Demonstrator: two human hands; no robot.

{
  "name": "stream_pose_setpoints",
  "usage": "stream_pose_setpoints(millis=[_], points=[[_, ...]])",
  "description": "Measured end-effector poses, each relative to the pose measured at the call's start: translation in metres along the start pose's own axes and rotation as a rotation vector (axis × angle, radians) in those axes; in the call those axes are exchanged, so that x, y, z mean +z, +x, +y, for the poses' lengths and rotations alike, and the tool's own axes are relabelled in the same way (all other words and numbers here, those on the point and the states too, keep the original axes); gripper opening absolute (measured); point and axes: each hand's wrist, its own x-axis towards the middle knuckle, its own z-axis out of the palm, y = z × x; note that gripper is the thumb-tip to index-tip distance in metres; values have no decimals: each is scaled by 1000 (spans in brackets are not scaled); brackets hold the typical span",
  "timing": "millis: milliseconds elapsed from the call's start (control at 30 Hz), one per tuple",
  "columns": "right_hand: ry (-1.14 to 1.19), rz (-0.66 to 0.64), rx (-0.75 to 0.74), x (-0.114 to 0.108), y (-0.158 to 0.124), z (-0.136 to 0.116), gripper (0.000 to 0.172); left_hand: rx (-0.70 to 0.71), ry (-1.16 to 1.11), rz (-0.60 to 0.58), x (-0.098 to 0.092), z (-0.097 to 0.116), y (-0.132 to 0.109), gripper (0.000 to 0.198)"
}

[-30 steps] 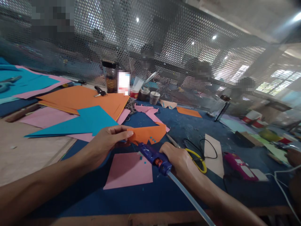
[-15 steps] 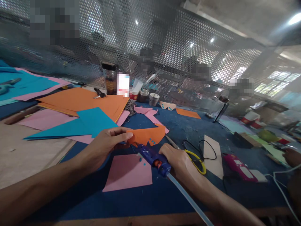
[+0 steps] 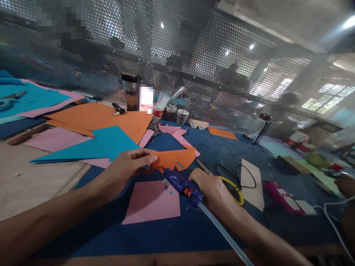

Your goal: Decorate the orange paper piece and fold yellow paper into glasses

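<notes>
Between thumb and fingers, my left hand [image 3: 134,162] pinches the left end of an orange paper piece [image 3: 169,159], which carries small blue dots near its notched lower edge. My right hand [image 3: 208,184] is closed around a blue glue gun [image 3: 183,186]; a long clear glue stick [image 3: 222,231] sticks out of its back end. The gun's nozzle points at the orange paper's lower edge near my left fingers; whether it touches cannot be made out. Beneath lies a pink paper sheet [image 3: 152,207] with a few tiny blue bits. Yellow-handled scissors [image 3: 234,190] rest just beyond my right hand.
Blue folded paper [image 3: 111,142] and orange sheets [image 3: 102,120] lie at left. A jar [image 3: 130,94] and cups [image 3: 182,116] stand along the back by the mesh. A magenta case [image 3: 283,197] and a cream paper piece [image 3: 251,181] are at right. Another person's hand [image 3: 345,184] shows at the right edge.
Almost nothing differs. The whole view has shifted slightly, and both hands keep their hold on the orange paper and the glue gun.
</notes>
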Motion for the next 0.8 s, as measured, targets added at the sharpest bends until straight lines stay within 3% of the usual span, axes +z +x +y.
stream_pose_setpoints(millis=[800], points=[[26,-19,15,-2,1,-3,23,7,2,14,1,0,1,33]])
